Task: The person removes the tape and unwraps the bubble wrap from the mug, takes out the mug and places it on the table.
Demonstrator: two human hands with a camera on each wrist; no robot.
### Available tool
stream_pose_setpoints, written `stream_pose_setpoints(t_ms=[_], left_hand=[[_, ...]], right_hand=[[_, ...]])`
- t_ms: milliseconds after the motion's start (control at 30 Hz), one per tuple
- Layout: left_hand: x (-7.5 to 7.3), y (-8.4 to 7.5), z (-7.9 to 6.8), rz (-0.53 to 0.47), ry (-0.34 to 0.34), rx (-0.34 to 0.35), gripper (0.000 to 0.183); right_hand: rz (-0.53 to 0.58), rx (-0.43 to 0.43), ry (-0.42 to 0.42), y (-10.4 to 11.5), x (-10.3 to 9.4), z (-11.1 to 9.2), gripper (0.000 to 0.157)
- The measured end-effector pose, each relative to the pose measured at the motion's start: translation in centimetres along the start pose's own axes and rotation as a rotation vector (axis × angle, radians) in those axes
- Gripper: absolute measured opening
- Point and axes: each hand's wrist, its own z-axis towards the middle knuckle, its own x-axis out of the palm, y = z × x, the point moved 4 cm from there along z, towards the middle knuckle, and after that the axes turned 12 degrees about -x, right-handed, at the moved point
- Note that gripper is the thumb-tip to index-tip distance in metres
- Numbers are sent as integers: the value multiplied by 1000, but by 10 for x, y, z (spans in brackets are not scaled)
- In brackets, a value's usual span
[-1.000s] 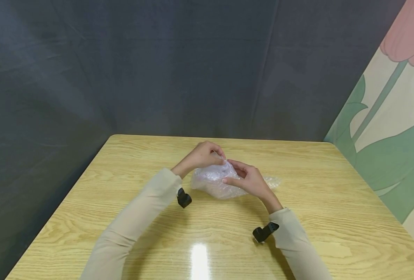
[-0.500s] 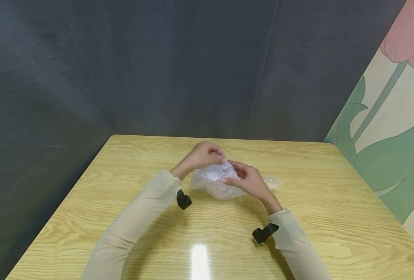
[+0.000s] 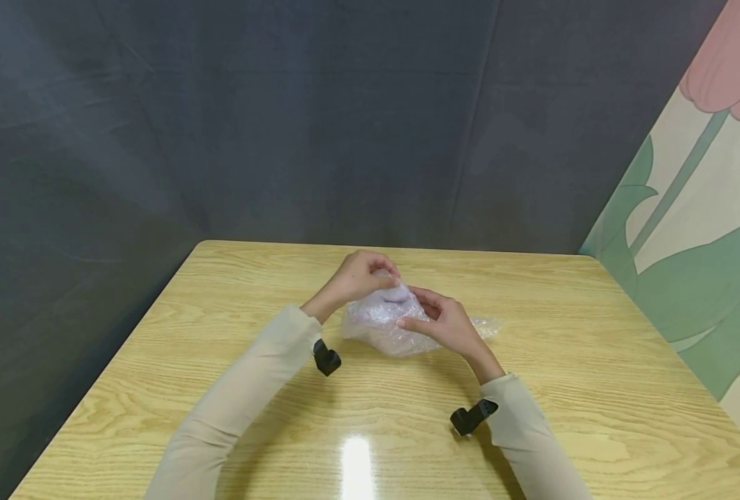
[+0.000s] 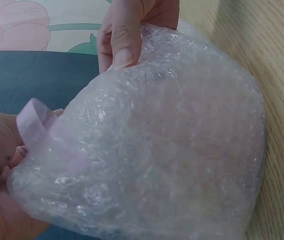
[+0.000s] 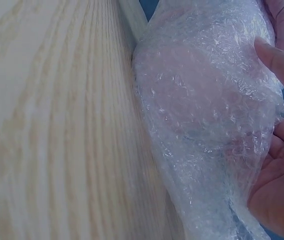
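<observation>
A bundle of clear bubble wrap lies toward the back middle of the table, with something pinkish showing through it. My left hand pinches its upper left end. There, in the left wrist view, a pale lilac ribbon-like loop sticks out beside the fingers. On the opposite side, my right hand holds the wrap, thumb on the near face and fingers behind. In the right wrist view the wrap's loose edge hangs by the palm. The kind of thing inside is hidden by the bubbles.
The bundle is on a light wood-grain table. A thin flap of bubble wrap trails out to the right, past my right hand. Dark cloth hangs behind the table, and a flower-painted wall stands at the right.
My left hand has shifted slightly up and left, and more of the pale lilac part shows at the top of the bundle. The right hand has stayed nearly in place.
</observation>
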Motion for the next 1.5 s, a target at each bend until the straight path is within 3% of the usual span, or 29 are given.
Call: stream_pose_setpoints(t_ms=[400, 867, 1167, 1500], left_hand=[[-3, -1, -3, -69, -5, 13, 8], [-10, 3, -9, -183, -20, -6, 16], [-11, 4, -10, -253, -29, -40, 15], [-14, 7, -9, -380, -25, -35, 15]], right_hand=[[-68, 6, -4, -1, -1, -1, 70], [-66, 20, -9, 2, 0, -1, 67], [-70, 15, 19, 41, 1, -4, 63], [-77, 30, 16, 45, 1, -5, 63]])
